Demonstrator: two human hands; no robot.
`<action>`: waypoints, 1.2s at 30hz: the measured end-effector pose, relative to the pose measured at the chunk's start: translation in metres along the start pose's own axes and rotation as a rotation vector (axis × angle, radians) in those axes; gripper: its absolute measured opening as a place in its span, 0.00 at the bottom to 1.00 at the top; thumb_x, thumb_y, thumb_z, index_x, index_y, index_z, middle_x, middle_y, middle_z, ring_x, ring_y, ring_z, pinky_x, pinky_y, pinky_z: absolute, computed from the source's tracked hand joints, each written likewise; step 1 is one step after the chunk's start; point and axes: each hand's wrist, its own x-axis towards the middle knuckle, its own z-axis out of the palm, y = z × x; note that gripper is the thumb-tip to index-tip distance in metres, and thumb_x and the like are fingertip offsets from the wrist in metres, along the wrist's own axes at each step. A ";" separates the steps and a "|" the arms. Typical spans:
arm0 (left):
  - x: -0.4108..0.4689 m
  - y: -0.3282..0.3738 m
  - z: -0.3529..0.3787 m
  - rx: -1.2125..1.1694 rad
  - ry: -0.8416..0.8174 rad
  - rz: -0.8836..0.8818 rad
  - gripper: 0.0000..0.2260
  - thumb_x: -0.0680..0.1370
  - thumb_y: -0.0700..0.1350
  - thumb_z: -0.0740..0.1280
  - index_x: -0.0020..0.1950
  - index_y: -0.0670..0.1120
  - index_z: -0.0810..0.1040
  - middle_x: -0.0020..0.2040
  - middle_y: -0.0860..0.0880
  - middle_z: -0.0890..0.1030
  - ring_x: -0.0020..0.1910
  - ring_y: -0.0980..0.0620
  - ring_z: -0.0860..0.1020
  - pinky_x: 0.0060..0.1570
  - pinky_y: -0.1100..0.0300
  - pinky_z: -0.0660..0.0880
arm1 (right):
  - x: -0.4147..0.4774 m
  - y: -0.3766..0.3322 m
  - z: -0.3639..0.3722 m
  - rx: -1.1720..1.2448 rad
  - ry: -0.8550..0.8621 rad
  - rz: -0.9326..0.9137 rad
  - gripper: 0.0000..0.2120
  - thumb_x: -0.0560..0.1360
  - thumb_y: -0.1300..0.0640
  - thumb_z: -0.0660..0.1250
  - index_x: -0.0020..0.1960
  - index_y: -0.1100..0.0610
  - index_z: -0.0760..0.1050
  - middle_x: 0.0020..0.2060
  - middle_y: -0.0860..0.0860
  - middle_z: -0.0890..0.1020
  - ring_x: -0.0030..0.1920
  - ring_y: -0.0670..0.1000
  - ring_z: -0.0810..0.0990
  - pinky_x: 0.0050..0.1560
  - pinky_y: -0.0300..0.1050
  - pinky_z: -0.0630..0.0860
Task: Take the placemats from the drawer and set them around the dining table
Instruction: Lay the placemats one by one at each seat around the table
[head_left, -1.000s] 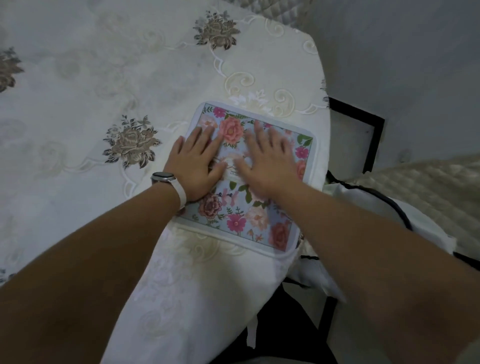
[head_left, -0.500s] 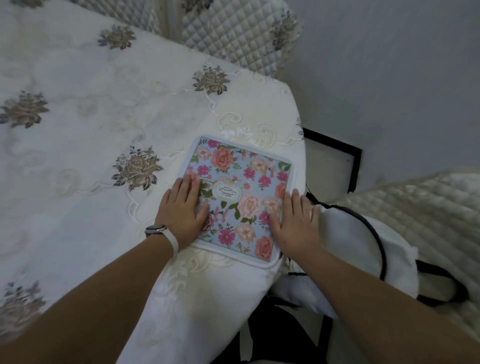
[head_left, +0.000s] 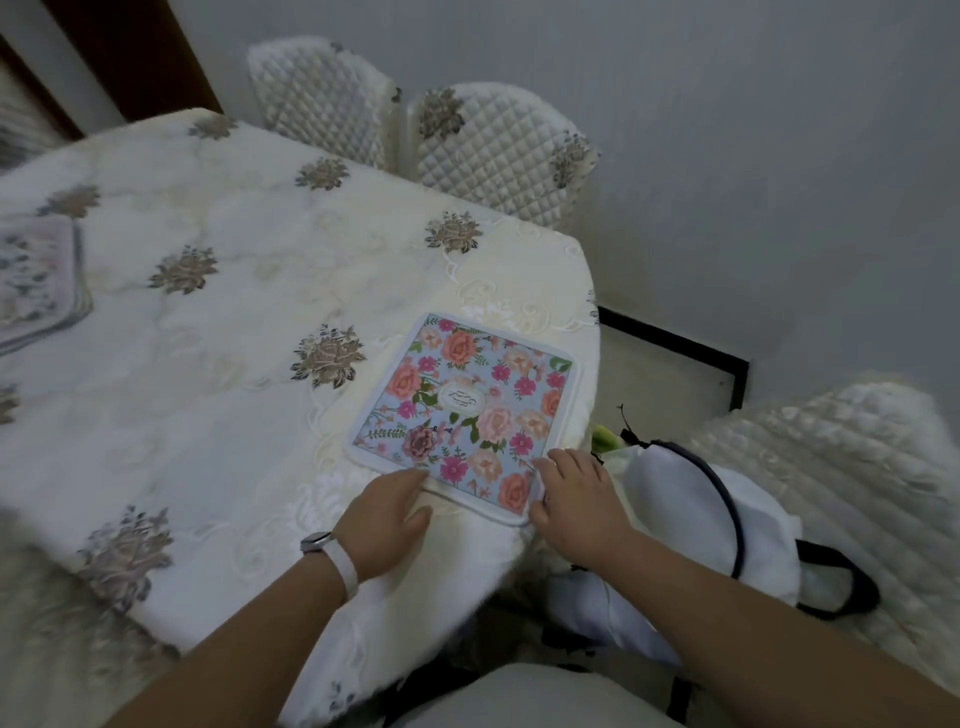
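Note:
A square floral placemat (head_left: 464, 410), pale blue with pink and orange flowers and a white border, lies flat near the right end of the dining table (head_left: 218, 322). My left hand (head_left: 387, 519), with a white watch on the wrist, rests palm down on the tablecloth and its fingertips touch the mat's near edge. At the mat's near right corner, my right hand (head_left: 574, 493) lies with its fingers on the border. Another pale placemat (head_left: 36, 283) sits blurred at the table's far left edge.
Two quilted white chair backs (head_left: 498, 150) stand beyond the table's far end by the grey wall. A white bag with black trim (head_left: 706, 519) rests on a quilted seat (head_left: 852, 467) to my right. A dark door frame (head_left: 130, 57) is at top left.
Both hands have slid back from the middle of the placemat to its near edge. The view has lifted, so the chairs and the far-left placemat now show.

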 end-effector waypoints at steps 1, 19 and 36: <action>-0.009 0.006 -0.001 -0.013 0.038 -0.022 0.23 0.79 0.50 0.65 0.73 0.47 0.68 0.71 0.47 0.72 0.69 0.48 0.69 0.67 0.56 0.64 | -0.002 -0.001 -0.005 0.029 0.008 -0.030 0.21 0.76 0.47 0.59 0.66 0.55 0.72 0.60 0.51 0.76 0.62 0.54 0.71 0.66 0.52 0.66; -0.193 0.073 -0.033 0.383 0.515 -0.114 0.14 0.73 0.47 0.71 0.57 0.46 0.83 0.53 0.48 0.84 0.49 0.45 0.83 0.45 0.50 0.81 | -0.028 -0.065 -0.099 -0.055 -0.051 -0.770 0.24 0.79 0.41 0.55 0.69 0.51 0.72 0.61 0.49 0.77 0.59 0.52 0.74 0.60 0.49 0.71; -0.362 -0.042 -0.054 0.345 0.644 -0.304 0.15 0.72 0.50 0.63 0.54 0.47 0.83 0.54 0.46 0.83 0.52 0.45 0.81 0.48 0.50 0.76 | -0.090 -0.282 -0.055 -0.119 -0.163 -1.000 0.25 0.79 0.40 0.57 0.71 0.51 0.71 0.66 0.49 0.74 0.64 0.53 0.71 0.64 0.50 0.68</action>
